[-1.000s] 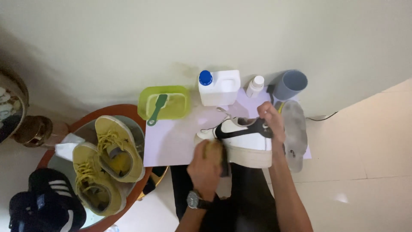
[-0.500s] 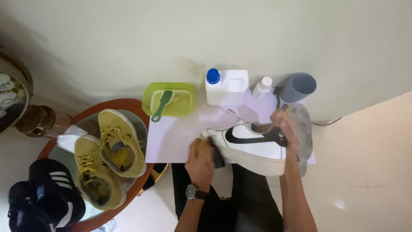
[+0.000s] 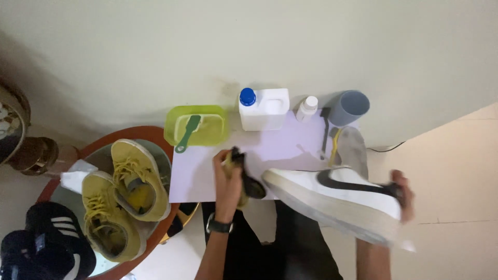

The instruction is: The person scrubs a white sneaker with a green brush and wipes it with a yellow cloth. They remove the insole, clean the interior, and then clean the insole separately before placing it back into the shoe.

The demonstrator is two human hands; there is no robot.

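Pale cream floor runs up to a plain wall, and the person sits low over a lilac mat [image 3: 280, 150] spread flat on it.

Nearest to the camera, the right hand [image 3: 402, 194] is wrapped around the heel end of a white shoe [image 3: 337, 199] with a black swoosh-shaped stripe, fingers closed on it and holding it up off the mat. Its toe points toward the person's left, at the other hand, and its heel runs out to the right and a little down in the picture, so the long axis lies nearly level with a slight slant. The sole edge faces the camera and looks grubby.

The left hand [image 3: 228, 176], watch on the wrist, is clenched around a yellowish pad [image 3: 239, 193] with something dark at its tip, right at the shoe's toe. My read: cleaning here goes best with the heel grip kept firm, so the shoe does not swing, and short strokes along the sole rim rather than across it.

Further left, a pair of yellow sneakers [image 3: 122, 199] rests on a round tray [image 3: 155, 136], with a black shoe [image 3: 49, 241] beside them.

Farthest off, by the wall: a green tub [image 3: 199, 127] with a brush in it, a white jug [image 3: 264, 109] with a blue cap, a small white bottle [image 3: 306, 108] and a grey cup [image 3: 350, 108].
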